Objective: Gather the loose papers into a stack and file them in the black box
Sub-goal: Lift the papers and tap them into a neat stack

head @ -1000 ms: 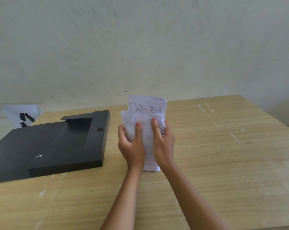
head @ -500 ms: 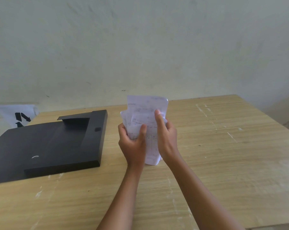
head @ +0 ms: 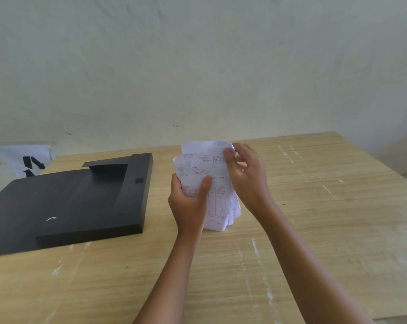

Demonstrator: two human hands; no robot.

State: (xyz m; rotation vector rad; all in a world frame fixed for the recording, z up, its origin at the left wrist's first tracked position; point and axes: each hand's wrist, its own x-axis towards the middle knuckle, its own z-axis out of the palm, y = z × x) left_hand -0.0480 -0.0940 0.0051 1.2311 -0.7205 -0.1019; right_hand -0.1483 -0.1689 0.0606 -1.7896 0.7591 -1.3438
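A bunch of white printed papers (head: 217, 183) stands upright on its lower edge on the wooden table (head: 314, 218), sheets uneven at the top. My left hand (head: 189, 204) grips the bunch from the left, thumb across the front sheet. My right hand (head: 247, 176) is at the upper right corner, thumb and fingers pinching the tallest sheet. The black box (head: 66, 204) lies flat and closed on the table to the left of the papers, its flap facing the wall.
A white sheet with black arrow marks (head: 25, 162) sits past the table's far left corner. A pale wall rises behind the table. The table's right edge runs diagonally at the far right.
My right hand has slid up from the middle of the bunch to its top right corner. My left hand keeps its grip. The papers stay in the same spot.
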